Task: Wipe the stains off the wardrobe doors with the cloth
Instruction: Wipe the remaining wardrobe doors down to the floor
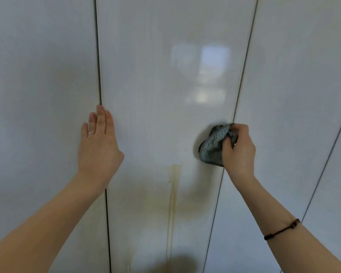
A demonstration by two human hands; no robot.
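Observation:
A glossy white wardrobe door (158, 79) fills the middle of the view. A yellowish stain (172, 196) runs down it in a streak, below and between my hands. My right hand (238, 150) grips a bunched grey-green cloth (212, 146) and holds it against the door near its right edge, above and right of the stain. My left hand (98, 144) lies flat with straight fingers across the seam at the door's left edge.
A second door panel (39, 75) stands to the left and another (295, 85) to the right, split by dark vertical gaps. A window's reflection (203, 71) shines on the middle door. A dark shadow sits at the bottom centre.

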